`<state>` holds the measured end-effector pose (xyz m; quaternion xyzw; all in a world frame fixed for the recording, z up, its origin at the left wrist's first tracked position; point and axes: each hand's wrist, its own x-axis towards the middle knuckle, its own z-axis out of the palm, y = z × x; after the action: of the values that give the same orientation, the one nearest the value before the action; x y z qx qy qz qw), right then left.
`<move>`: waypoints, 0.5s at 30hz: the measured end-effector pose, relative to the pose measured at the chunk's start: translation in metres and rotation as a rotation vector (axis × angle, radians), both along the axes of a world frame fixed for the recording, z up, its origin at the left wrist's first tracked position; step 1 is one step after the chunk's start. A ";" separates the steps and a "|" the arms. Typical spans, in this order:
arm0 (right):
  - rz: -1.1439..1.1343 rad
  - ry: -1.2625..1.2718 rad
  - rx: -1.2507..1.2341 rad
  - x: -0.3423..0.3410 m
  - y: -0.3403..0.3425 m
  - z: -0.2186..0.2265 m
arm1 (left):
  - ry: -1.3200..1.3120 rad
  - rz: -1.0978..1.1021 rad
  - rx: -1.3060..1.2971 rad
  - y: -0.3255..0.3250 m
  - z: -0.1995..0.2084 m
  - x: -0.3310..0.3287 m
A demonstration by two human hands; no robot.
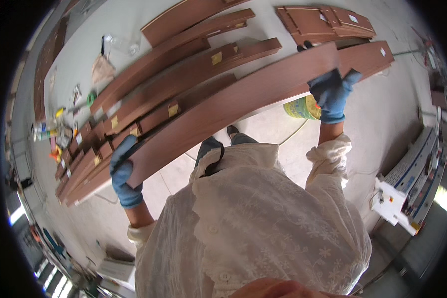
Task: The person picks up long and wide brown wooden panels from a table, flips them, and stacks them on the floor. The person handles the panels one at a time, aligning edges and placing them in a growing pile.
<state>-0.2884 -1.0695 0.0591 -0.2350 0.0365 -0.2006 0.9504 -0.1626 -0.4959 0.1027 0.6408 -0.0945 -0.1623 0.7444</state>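
Note:
A long reddish-brown wooden board spans the view in front of my body, tilted up to the right. My left hand, in a blue work glove, is closed round its left end. At the board's right end my right hand, also gloved in blue, grips the near edge, with dark fingertips showing past the far edge. Just beyond the board lie stacked brown wooden strips, some with yellowish paper labels. Another brown board extends to the right from behind the held one.
More brown panels lie at the far right of the white worktable. A clear plastic bottle, a green tape roll and small tools are at the left. A yellow-green bucket stands below the board; a white machine is at the right.

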 end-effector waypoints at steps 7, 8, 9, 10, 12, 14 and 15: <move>-0.315 0.258 -0.268 0.025 0.012 0.027 | 0.325 -0.241 -0.071 -0.033 -0.025 -0.080; -0.242 0.251 -0.265 0.028 0.009 0.023 | 0.361 -0.261 -0.079 -0.033 -0.025 -0.087; -0.247 0.260 -0.389 0.032 0.009 0.017 | 0.373 -0.261 -0.081 -0.032 -0.024 -0.093; -0.227 0.238 -0.457 0.041 0.013 0.011 | 0.392 -0.261 -0.091 -0.029 -0.022 -0.092; -0.150 0.163 -0.432 0.054 0.026 0.009 | 0.372 -0.325 0.032 -0.020 -0.014 -0.093; -0.080 0.127 -0.396 0.070 0.052 0.012 | 0.303 -0.408 0.104 -0.014 -0.005 -0.091; -0.037 0.092 -0.400 0.080 0.068 0.016 | 0.258 -0.469 0.141 -0.013 -0.001 -0.090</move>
<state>-0.2086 -1.0010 0.0750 -0.4273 0.0437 -0.2101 0.8783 -0.2531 -0.5091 0.1019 0.6258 -0.1332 -0.4164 0.6459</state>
